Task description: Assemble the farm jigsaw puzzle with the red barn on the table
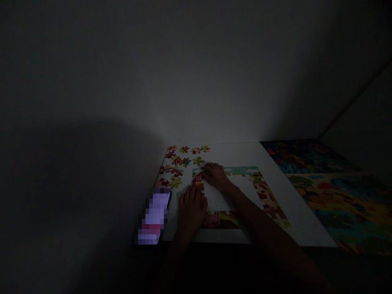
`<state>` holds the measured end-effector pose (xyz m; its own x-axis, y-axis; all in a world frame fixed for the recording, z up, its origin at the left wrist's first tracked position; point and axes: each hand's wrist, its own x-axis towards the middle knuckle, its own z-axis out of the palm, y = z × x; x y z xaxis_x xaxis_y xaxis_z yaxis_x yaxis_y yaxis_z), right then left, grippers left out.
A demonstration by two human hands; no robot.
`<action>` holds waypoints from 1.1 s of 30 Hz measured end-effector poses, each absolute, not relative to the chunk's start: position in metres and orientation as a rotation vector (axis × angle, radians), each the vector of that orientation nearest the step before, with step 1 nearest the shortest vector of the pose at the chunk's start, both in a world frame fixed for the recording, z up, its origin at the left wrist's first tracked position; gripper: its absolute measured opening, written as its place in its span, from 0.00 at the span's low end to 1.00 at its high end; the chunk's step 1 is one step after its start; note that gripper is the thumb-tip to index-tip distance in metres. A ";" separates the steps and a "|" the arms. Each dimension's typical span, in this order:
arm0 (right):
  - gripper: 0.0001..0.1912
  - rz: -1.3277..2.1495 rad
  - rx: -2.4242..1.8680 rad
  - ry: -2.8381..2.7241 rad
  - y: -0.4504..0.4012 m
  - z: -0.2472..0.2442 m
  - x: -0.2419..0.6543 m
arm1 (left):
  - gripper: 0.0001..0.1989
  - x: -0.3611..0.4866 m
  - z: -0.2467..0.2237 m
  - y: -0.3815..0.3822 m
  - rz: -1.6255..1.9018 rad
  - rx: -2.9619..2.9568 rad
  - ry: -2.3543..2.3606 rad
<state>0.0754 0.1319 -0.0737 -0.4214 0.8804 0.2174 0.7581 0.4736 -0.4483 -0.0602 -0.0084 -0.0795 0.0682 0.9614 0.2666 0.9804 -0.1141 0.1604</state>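
two hands working at the upper-left corner of a puzzle border

in this dim room, a person is leaning both bare hands over a puzzle border point(241, 170) that is lying on a white table point(301, 228). reading the border as a clock dial, the left hand point(192, 208) is resting between eight and nine o'clock, its fingers lying loosely spread over that side. the right hand point(214, 175) is reaching in at ten to eleven, its fingers bending down near the corner; i cannot tell whether they are pinching a piece. between the fingertips, at ten o'clock, a red patch with a white window point(198, 178) is showing.

turquoise with white clouds is running along twelve o'clock, while pink, green and brown are filling six. inside the border, the white surface is showing through.

farther out at ten o'clock, loose puzzle pieces point(176, 161) are lying scattered. a phone point(154, 216) is glowing between eight and nine, beyond the left hand, its screen appearing blurred. at two o'clock a dark printed picture point(306, 155) is lying beside the table's white top, and a yellow-and-green one point(343, 208) is spreading out between three and four.
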 end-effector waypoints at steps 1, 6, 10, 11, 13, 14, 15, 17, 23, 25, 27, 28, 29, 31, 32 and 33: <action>0.20 0.395 -1.371 -2.322 0.131 -0.074 0.075 | 0.23 -0.060 -0.079 -0.008 -0.471 -2.256 -2.059; 0.22 0.403 -1.371 -2.358 0.126 -0.074 0.074 | 0.23 -0.063 -0.073 -0.004 -0.484 -2.294 -2.066; 0.22 0.381 -1.367 -2.346 0.128 -0.078 0.074 | 0.20 -0.062 -0.061 0.008 -0.468 -2.288 -2.083; 0.22 0.378 -1.367 -2.343 0.128 -0.079 0.074 | 0.20 -0.060 -0.058 0.012 -0.434 -2.263 -2.096; 0.22 0.377 -1.370 -2.339 0.129 -0.081 0.074 | 0.23 -0.055 -0.055 0.021 -0.356 -2.195 -2.110; 0.22 0.379 -1.371 -2.338 0.130 -0.081 0.073 | 0.23 -0.052 -0.055 0.025 -0.328 -2.159 -2.110; 0.21 0.379 -1.371 -2.336 0.130 -0.082 0.073 | 0.23 -0.049 -0.055 0.028 -0.315 -2.127 -2.107; 0.21 0.374 -1.368 -2.332 0.131 -0.083 0.073 | 0.21 -0.045 -0.059 0.033 -0.329 -2.094 -2.093; 0.20 0.355 -1.339 -2.330 0.131 -0.085 0.072 | 0.19 -0.051 -0.075 0.038 -0.507 -2.114 -2.025; 0.19 0.355 -1.337 -2.326 0.130 -0.084 0.073 | 0.20 -0.054 -0.078 0.038 -0.550 -2.127 -2.030; 0.18 0.364 -1.336 -2.328 0.130 -0.083 0.073 | 0.21 -0.055 -0.080 0.037 -0.582 -2.117 -2.056; 0.18 0.368 -1.332 -2.331 0.130 -0.083 0.073 | 0.21 -0.056 -0.081 0.036 -0.597 -2.106 -2.067; 0.18 0.371 -1.330 -2.333 0.130 -0.083 0.073 | 0.21 -0.056 -0.082 0.036 -0.613 -2.097 -2.075; 0.19 0.373 -1.326 -2.335 0.130 -0.082 0.073 | 0.21 -0.057 -0.084 0.036 -0.643 -2.082 -2.085; 0.19 0.376 -1.325 -2.337 0.130 -0.082 0.073 | 0.21 -0.058 -0.085 0.036 -0.658 -2.078 -2.087; 0.19 0.380 -1.326 -2.339 0.130 -0.081 0.073 | 0.20 -0.058 -0.086 0.036 -0.673 -2.080 -2.083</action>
